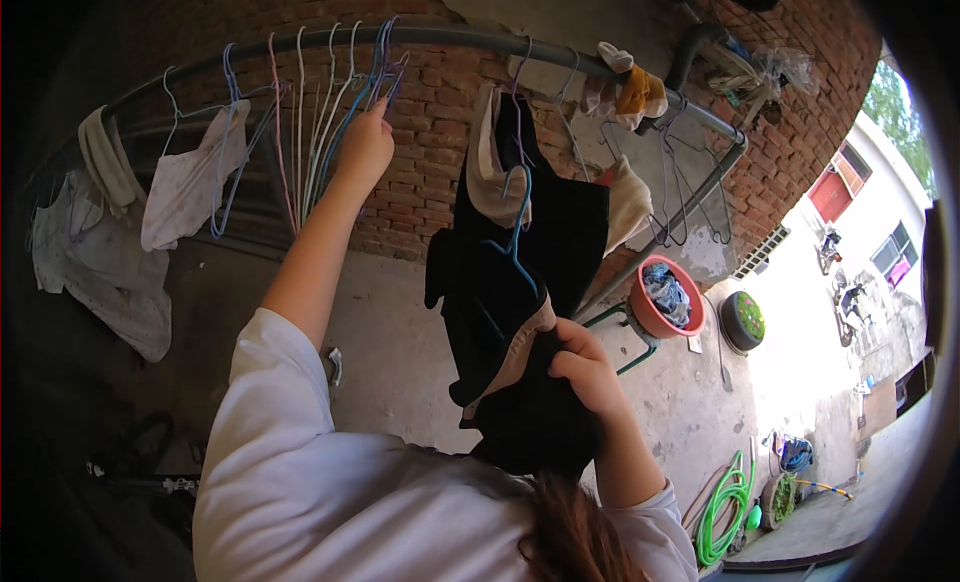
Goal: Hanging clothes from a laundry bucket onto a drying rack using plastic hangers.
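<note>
My left hand reaches up to the metal rail, with its fingers curled around a bunch of blue and purple hangers. My right hand pinches the edge of a black garment with a beige inner band. A blue hanger sits inside that garment, its hook standing up before another black garment. This second one hangs from the rail on a purple hanger. Whether the blue hook touches anything is unclear.
White garments and a pale cloth hang at left. Socks lie over the rail's right end, near bare hangers. A pink basin of clothes stands on a stool. Behind is a brick wall; a green hose lies lower right.
</note>
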